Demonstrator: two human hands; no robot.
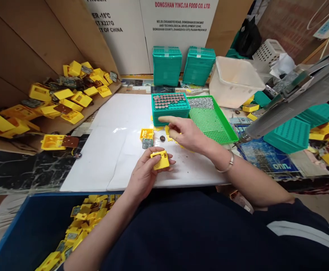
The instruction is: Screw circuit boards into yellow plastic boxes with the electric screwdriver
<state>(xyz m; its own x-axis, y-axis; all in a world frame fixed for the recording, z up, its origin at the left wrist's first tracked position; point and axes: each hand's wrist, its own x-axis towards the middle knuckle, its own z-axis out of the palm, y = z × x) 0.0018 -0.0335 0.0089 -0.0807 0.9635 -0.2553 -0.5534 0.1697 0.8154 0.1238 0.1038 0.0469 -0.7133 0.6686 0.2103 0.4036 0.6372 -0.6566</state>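
Note:
My left hand (146, 169) grips a small yellow plastic case (161, 161), thumb across its front, which has a grid of small holes. My right hand (185, 131) is in front of the stacked teal trays (171, 113), index finger stretched out to the left and the other fingers partly curled. Nothing shows in it. Below its fingers lie small yellow plastic pieces (167, 132) and a round dark speaker (162, 138). Left of these sits an open yellow case (146, 133) with a grey circuit board (147, 143) at its front. The top teal tray holds rows of round copper-coloured parts.
A green tray (223, 130) with small metal pieces lies right of the stack, near a grey electric screwdriver (282, 101). Yellow cases fill a cardboard box (96, 41) at left and a blue bin (20, 229) below. A white tub (234, 82) stands behind.

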